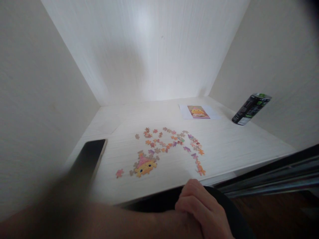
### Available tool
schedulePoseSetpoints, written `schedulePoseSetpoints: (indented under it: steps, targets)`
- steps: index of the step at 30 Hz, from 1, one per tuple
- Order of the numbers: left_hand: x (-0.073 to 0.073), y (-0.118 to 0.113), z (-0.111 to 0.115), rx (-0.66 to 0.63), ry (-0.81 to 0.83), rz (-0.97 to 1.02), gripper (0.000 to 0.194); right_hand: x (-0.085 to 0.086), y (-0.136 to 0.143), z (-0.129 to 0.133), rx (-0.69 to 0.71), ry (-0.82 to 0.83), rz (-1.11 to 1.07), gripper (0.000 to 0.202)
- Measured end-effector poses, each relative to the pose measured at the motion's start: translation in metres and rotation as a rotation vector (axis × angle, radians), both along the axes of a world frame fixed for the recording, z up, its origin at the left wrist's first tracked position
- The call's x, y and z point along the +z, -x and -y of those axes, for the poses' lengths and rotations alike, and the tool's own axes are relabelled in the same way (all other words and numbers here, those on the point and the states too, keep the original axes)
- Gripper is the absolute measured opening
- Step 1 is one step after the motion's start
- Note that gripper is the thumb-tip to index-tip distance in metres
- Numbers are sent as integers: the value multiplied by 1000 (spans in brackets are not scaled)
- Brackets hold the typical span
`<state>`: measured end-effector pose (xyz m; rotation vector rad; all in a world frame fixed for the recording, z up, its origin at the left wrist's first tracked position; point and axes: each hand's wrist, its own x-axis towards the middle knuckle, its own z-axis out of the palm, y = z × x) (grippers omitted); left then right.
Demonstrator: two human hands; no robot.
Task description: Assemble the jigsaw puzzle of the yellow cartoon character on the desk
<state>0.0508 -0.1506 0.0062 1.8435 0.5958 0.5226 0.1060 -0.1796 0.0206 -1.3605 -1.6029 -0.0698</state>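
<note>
White table (171,172) in front of you, puzzle (157,150) spread on it; use the face (144,168), a joined yellow patch with two dark eyes and a pink hat (143,160), as landmark. Face lies flat, ragged-edged, brownish pieces (136,165) linked at its sides and at the hat's top. Loose pieces (174,144) scatter beyond the face and off to its right: orange, pink, purple, brownish, some bunched so tight you can't tell joined from merely touching. Orange strip (198,165) lies well to the right of the face. One pink piece (119,173) sits apart, left of the face. Your right hand (203,207) is nearer you than the face and to its right, off the table, fingers bent and close together, laid over your left wrist or hand (188,224); tips tucked from view, so can't tell how firmly they grip or if anything's inside. Your left forearm (134,220) crosses nearer you than the face; your left hand is mostly covered by the right, so can't tell how far its fingers are spread or what they hold. Phone (92,152) lies left of the face, dark screen up, near end lost in a blur (62,196) you can't identify. Paper (198,112) with a printed yellow character lies beyond the face, to its right. Black can (250,109) stands farthest right of the face.
</note>
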Motion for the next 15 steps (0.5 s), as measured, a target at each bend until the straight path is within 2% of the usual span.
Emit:
schedulePoseSetpoints:
  steps: [3, 6, 8, 10, 12, 14, 15]
  targets:
    - [-8, 19, 1, 250, 274, -53, 13, -1, 0, 4, -13, 6, 27, 30]
    - [-21, 16, 15, 303, 461, -122, 11, -11, 0, 2, 6, -127, 55, 37]
    - [-29, 10, 24, 323, 484, -99, 8, -19, -1, 0, 24, -166, 85, 37]
    - [-33, 6, 28, 369, 389, -57, 4, -21, 0, -1, 26, -147, 90, 32]
    - [-28, 0, 27, 386, 181, -45, 14, -16, 2, -1, 30, -97, 56, 24]
    - [-17, -9, 23, 281, -105, -47, 26, -8, 3, -1, -12, -11, 8, 16]
    - [-11, -15, 19, 153, -263, -27, 31, -3, 2, -1, -69, 37, -2, 17]
